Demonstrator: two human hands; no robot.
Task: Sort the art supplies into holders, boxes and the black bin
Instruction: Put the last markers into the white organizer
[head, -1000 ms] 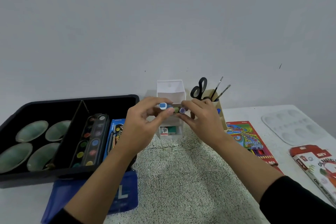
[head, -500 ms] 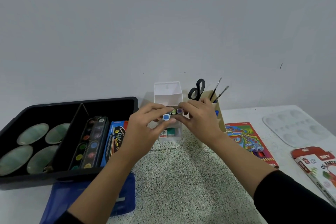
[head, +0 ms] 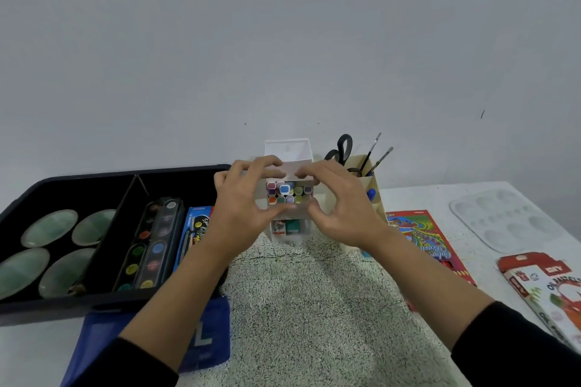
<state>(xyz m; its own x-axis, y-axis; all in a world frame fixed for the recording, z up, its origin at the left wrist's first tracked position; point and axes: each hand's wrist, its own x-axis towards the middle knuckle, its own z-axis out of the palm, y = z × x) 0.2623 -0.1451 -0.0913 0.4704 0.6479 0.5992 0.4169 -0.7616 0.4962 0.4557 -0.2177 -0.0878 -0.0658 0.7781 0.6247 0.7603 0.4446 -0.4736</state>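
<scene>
Markers (head: 287,195) show caps only; barrels hidden behind curled fingers (head: 267,210).

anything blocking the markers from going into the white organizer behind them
Nothing visible does. The left hand and right hand hold the marker bundle just in front of the white organizer, and what shows of its upper compartment is bare. The scissors stand off to the right, in the beige holder.
</scene>
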